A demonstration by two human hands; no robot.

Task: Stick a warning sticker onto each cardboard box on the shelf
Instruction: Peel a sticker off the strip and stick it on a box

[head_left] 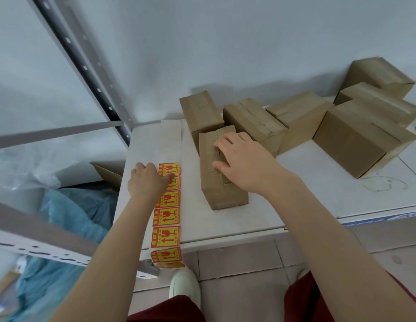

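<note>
Warning stickers [167,217] are lying in one strip on the white shelf board [295,194], to the left of the long box [216,191], and the lowest ones are hanging over the front edge. Above the top sticker [171,169] the bare backing paper [171,138] is running on toward the wall.

The left hand [146,180] is reaching in from the left of the long box with a straight forearm. Its fingers are curled, and one fingertip is touching the lower edge of the top sticker; I cannot tell if it is pinching it.

The right hand [242,163] is lying across the top of the long box, with bent wrist and palm down. Its fingers are curling over the top and the thumb is pressing the near side, so it is gripping this box.

Behind the long box an upright box [200,112] is touching it. Further to the right, more cardboard boxes [360,138] are standing close together along the wall.
</note>
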